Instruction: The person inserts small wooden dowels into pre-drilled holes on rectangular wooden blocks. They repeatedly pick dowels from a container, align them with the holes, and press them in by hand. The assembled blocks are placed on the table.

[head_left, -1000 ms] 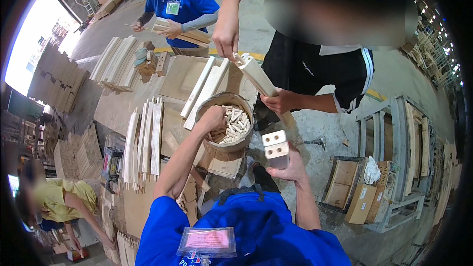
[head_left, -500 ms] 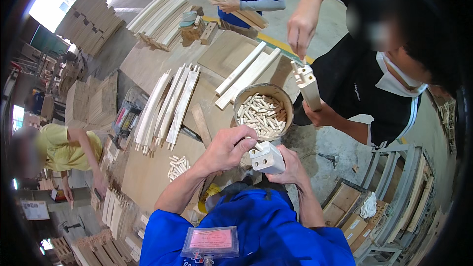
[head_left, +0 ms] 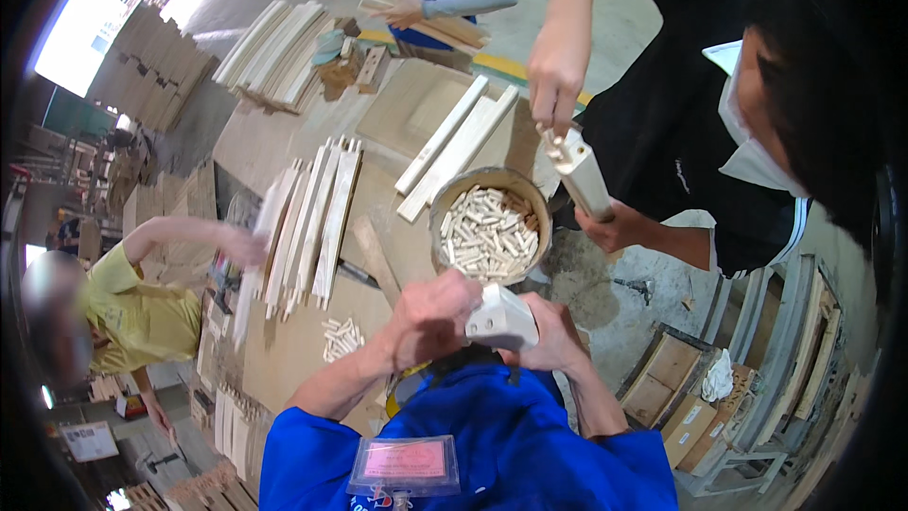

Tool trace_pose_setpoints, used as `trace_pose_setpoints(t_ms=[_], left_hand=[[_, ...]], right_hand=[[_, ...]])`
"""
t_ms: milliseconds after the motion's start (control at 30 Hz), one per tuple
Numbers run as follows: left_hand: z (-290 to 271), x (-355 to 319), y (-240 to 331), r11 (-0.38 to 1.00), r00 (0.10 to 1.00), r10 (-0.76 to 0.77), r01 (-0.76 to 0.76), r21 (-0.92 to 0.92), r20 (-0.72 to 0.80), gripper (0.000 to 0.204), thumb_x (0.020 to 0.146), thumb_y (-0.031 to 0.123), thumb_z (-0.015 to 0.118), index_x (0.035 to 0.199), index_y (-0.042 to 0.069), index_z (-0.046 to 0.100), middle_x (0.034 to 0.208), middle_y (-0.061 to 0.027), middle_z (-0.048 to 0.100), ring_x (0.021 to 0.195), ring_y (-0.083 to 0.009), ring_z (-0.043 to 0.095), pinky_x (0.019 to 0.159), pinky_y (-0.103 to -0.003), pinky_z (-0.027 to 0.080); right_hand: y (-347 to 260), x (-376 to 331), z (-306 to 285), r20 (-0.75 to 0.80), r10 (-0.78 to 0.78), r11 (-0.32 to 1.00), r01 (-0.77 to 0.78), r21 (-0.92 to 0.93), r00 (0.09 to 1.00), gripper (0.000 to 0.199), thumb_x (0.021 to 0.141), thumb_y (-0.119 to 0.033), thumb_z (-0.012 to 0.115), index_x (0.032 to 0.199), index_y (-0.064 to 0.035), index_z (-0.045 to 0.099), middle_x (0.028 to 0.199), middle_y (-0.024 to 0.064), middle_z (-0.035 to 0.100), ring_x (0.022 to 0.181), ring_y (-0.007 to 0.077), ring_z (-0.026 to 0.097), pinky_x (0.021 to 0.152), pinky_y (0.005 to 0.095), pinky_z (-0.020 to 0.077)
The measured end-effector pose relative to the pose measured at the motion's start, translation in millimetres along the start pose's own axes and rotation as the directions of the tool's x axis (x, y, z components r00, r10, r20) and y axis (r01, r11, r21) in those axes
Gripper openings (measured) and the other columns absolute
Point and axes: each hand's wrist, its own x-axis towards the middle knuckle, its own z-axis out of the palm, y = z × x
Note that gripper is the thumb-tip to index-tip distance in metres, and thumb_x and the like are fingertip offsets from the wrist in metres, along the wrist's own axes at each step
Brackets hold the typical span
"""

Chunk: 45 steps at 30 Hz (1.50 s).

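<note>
My right hand (head_left: 551,333) is wrapped round a pale wooden block (head_left: 506,320), its end with round drilled holes facing left. Against that end, my left hand (head_left: 432,315) is closed, its fingertips smeared by motion; whatever they pinch is hidden. Just beyond both hands stands a round tub (head_left: 436,227) holding many short wooden dowels (head_left: 487,232). A small heap of loose dowels (head_left: 341,339) lies on the table to the left of my left forearm.
Across the tub, a co-worker's hand (head_left: 556,85) works at a drilled wooden piece (head_left: 582,178). Slats with dowelled ends (head_left: 317,227) lie at left, where a yellow-shirted person (head_left: 142,308) reaches in. Two boards (head_left: 459,147) rest beyond the tub. A crate (head_left: 667,378) stands at right.
My left hand has moved against the block's holed end, and the dowel it was pinching no longer shows. The block has turned slightly. At left, the yellow-shirted person's arm has swung over to the slats.
</note>
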Motion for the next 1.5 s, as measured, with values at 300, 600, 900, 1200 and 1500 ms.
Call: trace_pose_setpoints(t_ms=[300, 600, 900, 1200, 1500], left_hand=[[30, 89, -72, 0.715, 0.795, -0.387, 0.579, -0.392, 0.468, 0.012, 0.094, 0.009, 0.063, 0.102, 0.002, 0.070, 0.090, -0.0099, 0.071, 0.085, -0.0245, 0.070, 0.076, -0.033, 0.055], [103, 74, -207, 0.823, 0.912, -0.037, -0.205, 0.529, 0.409, 0.024, 0.092, 0.029, 0.060, 0.108, 0.016, 0.073, 0.098, -0.0148, 0.075, 0.096, -0.0336, 0.072, 0.078, -0.044, 0.058], [-11, 37, -63, 0.994, 0.994, 0.098, -0.100, 0.037, 0.056, 0.018, 0.093, 0.014, 0.067, 0.109, 0.006, 0.070, 0.087, -0.0120, 0.066, 0.077, -0.0254, 0.065, 0.068, -0.038, 0.051], [-30, -34, 9, 0.884, 0.973, -0.186, 0.227, -0.410, 0.137, 0.014, 0.098, 0.013, 0.066, 0.106, 0.001, 0.067, 0.098, -0.0128, 0.068, 0.086, -0.0191, 0.070, 0.073, -0.032, 0.054], [-44, -48, 18, 0.996, 0.994, -0.082, 0.079, 0.040, 0.073, 0.019, 0.094, 0.012, 0.063, 0.087, -0.001, 0.050, 0.075, -0.0210, 0.053, 0.076, -0.0442, 0.059, 0.066, -0.050, 0.047]], right_hand=[[62, -40, -15, -0.123, 0.134, 0.979, -0.151, -0.136, 0.983, 0.064, 0.059, -0.025, 0.088, 0.111, -0.0028, 0.058, 0.087, 0.0186, 0.071, 0.083, 0.0357, 0.074, 0.075, 0.0415, 0.0581], [34, -23, -12, -0.113, 0.088, 0.996, -0.091, -0.020, 0.990, 0.067, 0.057, -0.024, 0.088, 0.112, -0.0011, 0.057, 0.097, 0.0162, 0.071, 0.086, 0.0289, 0.073, 0.078, 0.0386, 0.0566], [24, -32, 5, -0.130, 0.063, 0.998, -0.061, 0.020, 0.990, 0.063, 0.057, -0.021, 0.088, 0.110, -0.0016, 0.059, 0.096, 0.0132, 0.071, 0.087, 0.0272, 0.071, 0.080, 0.0376, 0.0552], [-2, -15, 32, -0.020, -0.044, 0.999, 0.045, 0.025, 0.999, 0.064, 0.056, -0.022, 0.087, 0.110, -0.0024, 0.058, 0.093, 0.0128, 0.070, 0.083, 0.0288, 0.071, 0.076, 0.0394, 0.0550], [-28, -7, 34, 0.058, -0.082, 0.995, 0.085, -0.051, 0.995, 0.061, 0.057, -0.022, 0.086, 0.107, -0.0016, 0.059, 0.091, 0.0165, 0.069, 0.082, 0.0344, 0.071, 0.075, 0.0414, 0.0556]])
